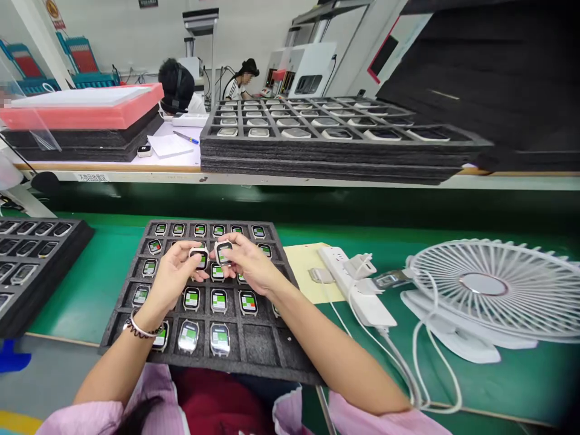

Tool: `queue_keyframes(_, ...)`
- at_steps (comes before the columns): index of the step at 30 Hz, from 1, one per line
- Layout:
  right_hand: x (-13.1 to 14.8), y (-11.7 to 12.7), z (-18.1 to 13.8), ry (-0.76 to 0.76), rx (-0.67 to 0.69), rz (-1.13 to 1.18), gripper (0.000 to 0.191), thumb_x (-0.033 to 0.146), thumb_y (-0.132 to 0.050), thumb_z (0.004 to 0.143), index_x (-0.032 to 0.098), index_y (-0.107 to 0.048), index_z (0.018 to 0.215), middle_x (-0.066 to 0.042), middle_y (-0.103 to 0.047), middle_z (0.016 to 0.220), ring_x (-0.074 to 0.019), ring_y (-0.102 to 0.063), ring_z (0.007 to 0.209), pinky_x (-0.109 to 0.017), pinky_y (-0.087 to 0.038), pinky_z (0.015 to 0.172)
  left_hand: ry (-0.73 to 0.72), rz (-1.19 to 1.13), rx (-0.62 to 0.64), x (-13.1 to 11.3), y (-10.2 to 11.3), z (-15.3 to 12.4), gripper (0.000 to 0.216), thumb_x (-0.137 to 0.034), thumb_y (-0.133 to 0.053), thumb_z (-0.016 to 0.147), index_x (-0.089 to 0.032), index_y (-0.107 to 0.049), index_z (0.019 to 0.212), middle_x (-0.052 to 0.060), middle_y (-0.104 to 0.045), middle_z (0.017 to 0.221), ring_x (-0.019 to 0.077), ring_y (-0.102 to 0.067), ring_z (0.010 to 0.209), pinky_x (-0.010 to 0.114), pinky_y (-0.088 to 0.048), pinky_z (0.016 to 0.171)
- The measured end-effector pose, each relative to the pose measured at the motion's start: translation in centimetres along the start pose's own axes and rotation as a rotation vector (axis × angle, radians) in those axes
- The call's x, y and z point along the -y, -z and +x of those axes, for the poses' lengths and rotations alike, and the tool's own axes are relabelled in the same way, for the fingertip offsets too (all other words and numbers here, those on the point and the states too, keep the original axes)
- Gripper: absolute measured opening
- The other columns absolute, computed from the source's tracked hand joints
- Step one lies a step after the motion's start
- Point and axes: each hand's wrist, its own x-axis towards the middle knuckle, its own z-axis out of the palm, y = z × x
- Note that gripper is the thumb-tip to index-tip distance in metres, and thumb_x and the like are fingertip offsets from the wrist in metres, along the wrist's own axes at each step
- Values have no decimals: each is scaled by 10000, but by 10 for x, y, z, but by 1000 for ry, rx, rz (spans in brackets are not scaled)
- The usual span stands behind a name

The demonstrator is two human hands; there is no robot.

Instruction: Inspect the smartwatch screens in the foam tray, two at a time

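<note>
My left hand (174,272) is closed on a smartwatch case (199,258) without a strap, its screen lit and the thumb on its edge. Beside it, my right hand (249,261) grips a second smartwatch case (223,252), held between thumb and fingers. Both are above a black foam tray (260,345) with square compartments. Several smartwatch cases (219,300) lie in it, most with green, white and red blocks on their screens. One case (154,246) in the left column lies turned askew. Forearms and hands hide some compartments.
A white power strip (357,290) with cables and a white fan (484,284) stand at right. Another foam tray (43,266) holds watch cases at left. Stacked trays (317,154) and pink foam (90,112) rest on the shelf. Two people sit behind it.
</note>
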Motion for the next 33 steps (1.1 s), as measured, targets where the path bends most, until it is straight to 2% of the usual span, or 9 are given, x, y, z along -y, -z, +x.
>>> queue_keyframes(2,-7,1,-1,-34,-29,43,385,478,-749,813,222,-551,1021,2,-686,802,-123,-579,486,-223,-391,441,62,-66,-1,5,2,2,442,-454,-763,785,-171,-597,1081,44,-695,919,150,-705,595,271,-592,581)
queue_keyframes(4,-10,2,-3,-60,-48,74,411,524,-737,817,223,-552,1027,-6,-692,821,-131,-594,499,-235,-399,457,112,-126,8,7,3,2,431,-449,-730,804,-167,-593,1101,62,-709,954,177,-731,668,311,-624,655)
queue_keyframes(8,-13,3,-10,-57,-49,56,401,400,-766,798,234,-558,1098,-1,-683,879,-143,-626,567,-259,-447,512,152,-165,41,9,1,2,413,-327,-687,789,-162,-577,1152,78,-730,1019,196,-748,744,336,-635,722)
queue_keyframes(11,-15,4,-12,-24,-24,20,449,276,-760,762,234,-554,1158,-2,-671,923,-142,-633,606,-266,-472,545,152,-155,51,10,0,2,444,-238,-672,737,-171,-566,1163,64,-731,1039,187,-746,740,337,-636,731)
queue_keyframes(14,-18,5,-13,-4,-12,3,422,239,-730,750,229,-559,1136,-10,-667,947,-143,-634,621,-271,-478,554,150,-135,49,11,-1,2,459,-210,-656,718,-173,-558,1165,69,-726,1050,191,-746,758,342,-639,730)
queue_keyframes(21,-19,8,-14,9,-47,-13,357,286,-743,778,220,-561,1078,7,-646,869,-130,-619,586,-250,-448,530,160,-117,51,13,-7,2,433,-224,-675,735,-169,-575,1153,62,-721,1025,189,-744,695,326,-640,679)
queue_keyframes(29,-20,5,-14,10,-52,-27,346,376,-769,804,218,-569,1038,22,-621,814,-122,-589,552,-248,-414,503,148,-86,48,17,-6,2,389,-319,-755,769,-170,-596,1092,51,-720,946,183,-735,656,326,-649,656)
queue_keyframes(33,-20,5,-15,19,-46,-34,331,319,-751,801,219,-565,1055,13,-641,853,-120,-597,572,-248,-426,521,138,-104,39,17,-6,1,395,-289,-738,757,-168,-595,1104,47,-719,948,177,-735,650,313,-650,649)
